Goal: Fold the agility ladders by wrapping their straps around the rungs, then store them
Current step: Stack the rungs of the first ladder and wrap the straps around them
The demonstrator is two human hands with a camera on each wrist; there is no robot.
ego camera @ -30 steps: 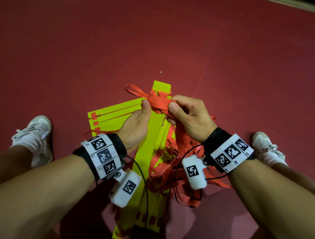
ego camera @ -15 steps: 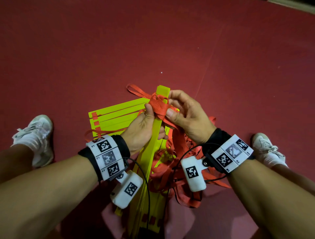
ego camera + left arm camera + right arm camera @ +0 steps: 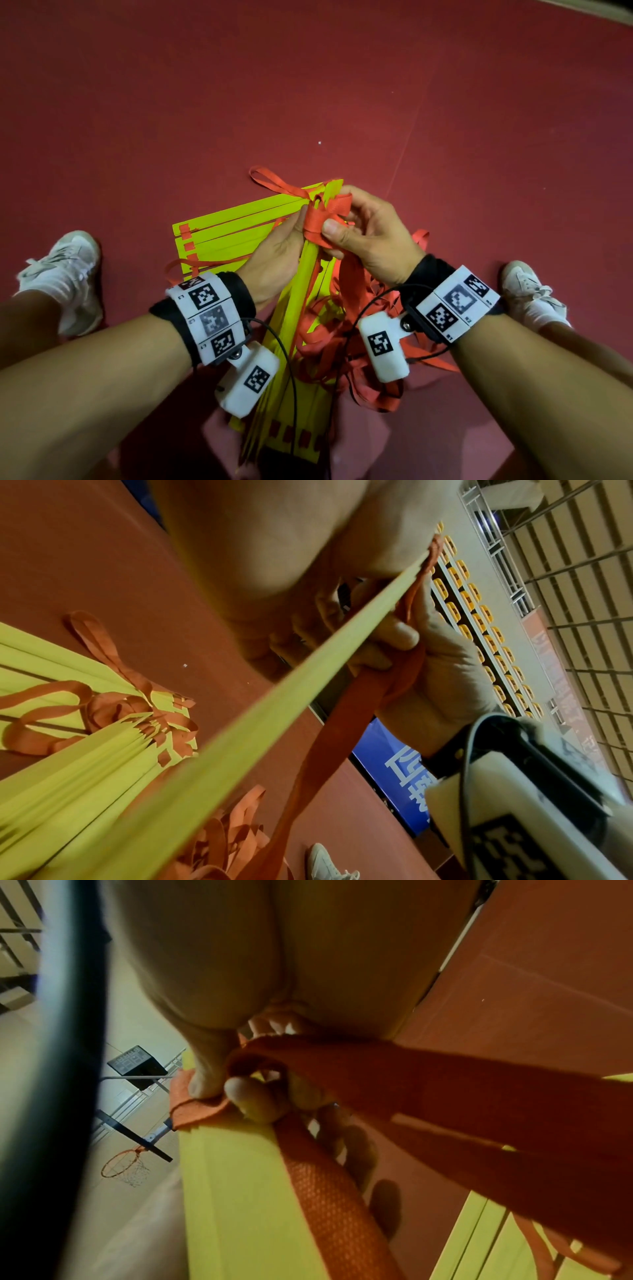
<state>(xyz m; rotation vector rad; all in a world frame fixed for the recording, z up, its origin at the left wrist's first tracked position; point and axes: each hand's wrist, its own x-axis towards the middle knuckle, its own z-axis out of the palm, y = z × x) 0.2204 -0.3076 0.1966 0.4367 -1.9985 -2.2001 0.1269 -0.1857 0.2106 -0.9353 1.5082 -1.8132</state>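
Observation:
My left hand (image 3: 289,240) grips a bundle of yellow rungs (image 3: 305,274), held on edge and pointing away from me. An orange strap (image 3: 320,219) is looped round the bundle's far end. My right hand (image 3: 342,222) pinches that strap between thumb and fingers against the rungs. In the left wrist view the rung bundle (image 3: 274,702) runs diagonally, and the strap (image 3: 342,723) hangs from the right hand (image 3: 428,685). The right wrist view shows my thumb (image 3: 205,1069) pressing the strap (image 3: 325,1191) onto a yellow rung (image 3: 240,1204). More loose strap (image 3: 346,342) is heaped below my right wrist.
Other yellow rungs (image 3: 222,236) lie fanned flat on the red floor (image 3: 171,102) to the left, with a strap loop (image 3: 263,180) at their far end. My white shoes (image 3: 65,274) (image 3: 527,294) stand on either side. A basketball hoop (image 3: 123,1167) shows in the right wrist view.
The rung bundle has turned from flat to on edge. Both hands have moved up to its far end, and my right hand has drawn the strap round the top.

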